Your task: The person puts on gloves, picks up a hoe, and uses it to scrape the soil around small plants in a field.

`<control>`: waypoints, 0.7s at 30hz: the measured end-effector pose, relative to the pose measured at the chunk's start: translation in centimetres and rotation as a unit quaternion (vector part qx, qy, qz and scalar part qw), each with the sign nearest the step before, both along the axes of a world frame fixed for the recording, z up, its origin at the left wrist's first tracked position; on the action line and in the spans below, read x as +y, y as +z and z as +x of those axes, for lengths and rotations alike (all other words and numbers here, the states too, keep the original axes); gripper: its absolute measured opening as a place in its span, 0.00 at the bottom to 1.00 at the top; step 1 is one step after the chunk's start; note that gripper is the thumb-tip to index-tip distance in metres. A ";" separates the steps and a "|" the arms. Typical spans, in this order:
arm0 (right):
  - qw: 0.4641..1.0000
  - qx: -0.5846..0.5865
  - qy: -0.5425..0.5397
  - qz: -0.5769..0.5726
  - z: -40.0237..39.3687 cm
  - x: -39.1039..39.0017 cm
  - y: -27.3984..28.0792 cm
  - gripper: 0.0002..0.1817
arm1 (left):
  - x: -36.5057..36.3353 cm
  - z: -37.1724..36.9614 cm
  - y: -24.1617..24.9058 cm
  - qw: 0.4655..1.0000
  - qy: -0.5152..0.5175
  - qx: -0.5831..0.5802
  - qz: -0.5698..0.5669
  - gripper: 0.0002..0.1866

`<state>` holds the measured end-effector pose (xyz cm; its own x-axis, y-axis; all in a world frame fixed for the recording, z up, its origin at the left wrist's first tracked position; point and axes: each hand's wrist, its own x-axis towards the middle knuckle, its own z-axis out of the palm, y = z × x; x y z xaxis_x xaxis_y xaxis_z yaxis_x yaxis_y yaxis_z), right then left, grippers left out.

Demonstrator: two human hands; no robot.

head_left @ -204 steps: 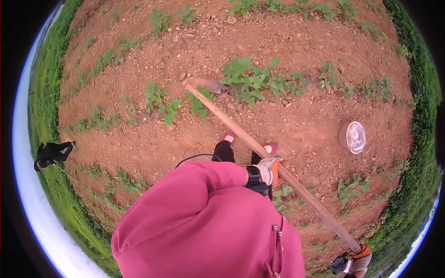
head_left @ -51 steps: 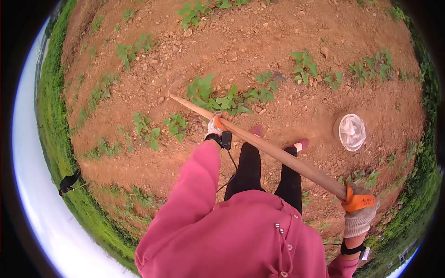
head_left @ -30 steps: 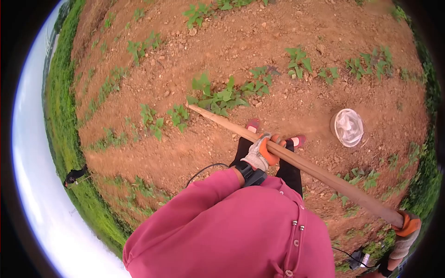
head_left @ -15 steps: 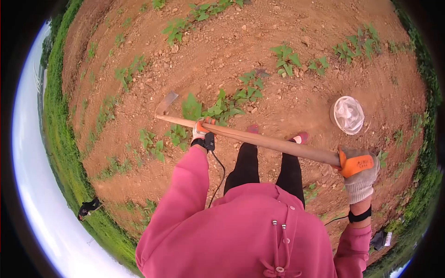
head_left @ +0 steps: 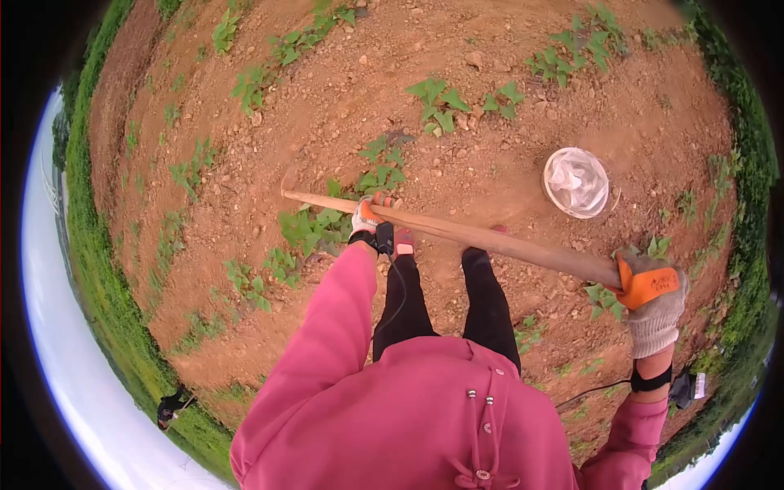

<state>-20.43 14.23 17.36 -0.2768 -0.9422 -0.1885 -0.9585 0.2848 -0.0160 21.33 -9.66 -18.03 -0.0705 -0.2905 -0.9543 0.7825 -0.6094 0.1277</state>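
Observation:
A hoe (head_left: 490,241) with a long wooden handle slants across the view in front of my body. My left hand (head_left: 369,214), in an orange and white work glove, wraps round the shaft near the blade end. Closed round the thick butt end at the right is my right hand (head_left: 651,287), in the same kind of glove. The hoe's head (head_left: 288,180) is at the soil, its blade hard to distinguish from the brown earth. Green leafy plants (head_left: 314,227) grow right beside the shaft and my left hand.
A white bucket (head_left: 576,183) lined with clear plastic stands on the soil at the right. Rows of leafy plants (head_left: 441,102) cross the stony ground (head_left: 506,155). Far off at the lower left is another person (head_left: 171,406). A dark object (head_left: 686,390) lies behind my right wrist.
The hoe's blade has gone from plainly visible to barely distinguishable against the soil. Both hands keep their grip. My feet have shifted, and the bucket and plants sit further left in view.

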 end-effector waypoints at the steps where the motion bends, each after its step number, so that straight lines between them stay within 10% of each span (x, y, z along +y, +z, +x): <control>1: 1.000 -0.003 -0.008 -0.010 -1.3 0.9 0.1 0.24 | 0.0 -1.5 0.2 1.000 0.004 0.023 0.003 0.08; 6: 0.979 0.065 0.058 0.182 -4.4 -1.3 4.1 0.29 | 1.1 -8.1 -0.3 0.997 -0.032 0.075 -0.015 0.08; 21: 0.968 0.123 0.003 0.218 -15.3 10.0 12.5 0.35 | 7.7 -27.3 11.4 0.998 -0.059 0.010 -0.008 0.06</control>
